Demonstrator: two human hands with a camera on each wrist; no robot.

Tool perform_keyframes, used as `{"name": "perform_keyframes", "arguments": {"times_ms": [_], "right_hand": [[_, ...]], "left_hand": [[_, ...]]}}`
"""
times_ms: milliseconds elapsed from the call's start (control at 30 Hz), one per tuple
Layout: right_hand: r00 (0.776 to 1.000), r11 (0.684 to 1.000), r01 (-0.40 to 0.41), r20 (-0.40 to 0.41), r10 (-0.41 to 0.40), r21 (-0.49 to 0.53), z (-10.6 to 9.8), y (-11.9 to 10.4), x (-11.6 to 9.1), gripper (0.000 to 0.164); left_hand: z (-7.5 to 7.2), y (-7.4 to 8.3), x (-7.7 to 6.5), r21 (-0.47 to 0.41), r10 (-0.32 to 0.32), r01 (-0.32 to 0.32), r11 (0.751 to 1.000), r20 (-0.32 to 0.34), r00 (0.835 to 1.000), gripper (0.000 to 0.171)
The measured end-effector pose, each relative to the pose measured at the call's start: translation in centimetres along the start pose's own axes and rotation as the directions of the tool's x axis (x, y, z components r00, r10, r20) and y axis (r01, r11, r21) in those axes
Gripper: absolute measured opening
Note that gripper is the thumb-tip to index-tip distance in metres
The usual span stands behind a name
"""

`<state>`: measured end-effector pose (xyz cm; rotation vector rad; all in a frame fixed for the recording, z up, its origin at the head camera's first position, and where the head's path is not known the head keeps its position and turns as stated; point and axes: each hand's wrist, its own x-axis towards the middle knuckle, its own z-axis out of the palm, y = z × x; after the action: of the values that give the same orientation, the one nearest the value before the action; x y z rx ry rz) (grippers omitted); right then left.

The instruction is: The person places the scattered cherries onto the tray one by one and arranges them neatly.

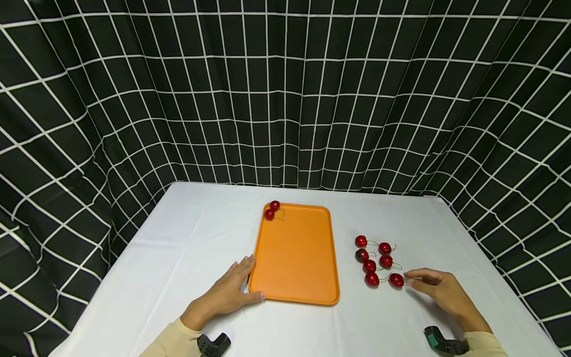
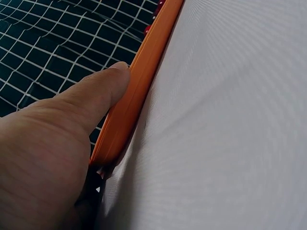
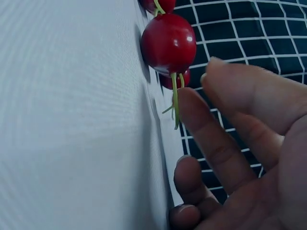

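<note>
An orange tray lies on the table, with two red cherries at its far left corner. My left hand rests against the tray's near left corner, fingers along the left rim and thumb at the front rim. In the left wrist view the thumb touches the orange side wall. Right of the tray lie several cherries with thin green stems. My right hand is at the nearest right cherry, thumb and index finger parted. In the right wrist view its stem hangs beside the index fingertip.
The other loose cherries sit in two rough rows between the tray and my right hand. A white cloth covers the table. Black curtains with a white grid stand behind and along both sides.
</note>
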<state>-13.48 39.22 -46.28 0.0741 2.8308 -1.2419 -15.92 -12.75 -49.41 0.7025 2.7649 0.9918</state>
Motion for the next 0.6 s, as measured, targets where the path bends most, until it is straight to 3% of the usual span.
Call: {"name": "perform_keyframes", "arguments": {"times_ms": [600], "right_hand": [[0.996, 0.994, 0.063, -0.05, -0.068, -0.094, 1.2, 0.3, 0.1, 0.018]], "left_hand": [[-0.1, 0.0, -0.1, -0.004, 0.006, -0.006, 1.0, 0.012, 1.0, 0.103]]}}
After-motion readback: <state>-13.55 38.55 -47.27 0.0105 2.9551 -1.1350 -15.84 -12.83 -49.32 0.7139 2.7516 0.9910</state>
